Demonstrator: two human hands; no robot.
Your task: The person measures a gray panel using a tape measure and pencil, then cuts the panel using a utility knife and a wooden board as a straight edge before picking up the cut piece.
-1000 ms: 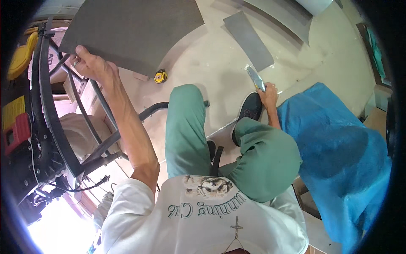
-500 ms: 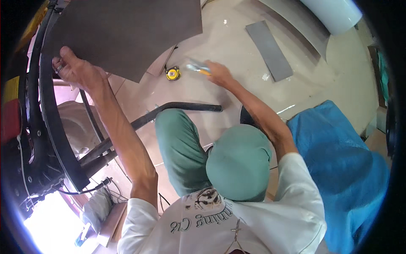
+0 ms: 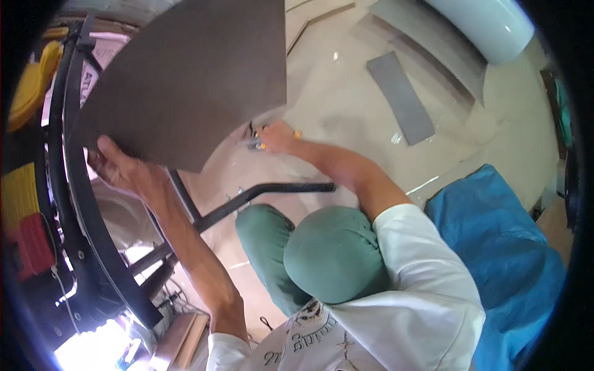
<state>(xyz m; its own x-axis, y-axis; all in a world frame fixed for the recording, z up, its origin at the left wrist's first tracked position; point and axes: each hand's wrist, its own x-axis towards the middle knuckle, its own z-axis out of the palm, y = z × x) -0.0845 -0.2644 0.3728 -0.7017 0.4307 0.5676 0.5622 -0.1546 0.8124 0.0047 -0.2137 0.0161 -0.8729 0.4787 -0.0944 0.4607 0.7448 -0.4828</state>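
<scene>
A large dark grey-brown sheet is raised at the upper left, and my left hand is closed on its lower left corner, thumb on top. My right hand is closed round a small silvery tool with an orange-yellow handle; its exact kind is unclear. That hand is low by the sheet's lower right edge, over the spot of the yellow and black tape measure, which is mostly covered. Whether the fingers touch the tape measure cannot be made out.
A black metal frame stands along the left, its bent bar reaching across before my knee. A narrow grey strip lies on the tiled floor. A curved sheet and white roll are at upper right; blue cloth at right.
My right hand has moved left and down to the tape measure, tool still in it. The view has shifted, and the sheet, still in my left hand, sits lower in it.
</scene>
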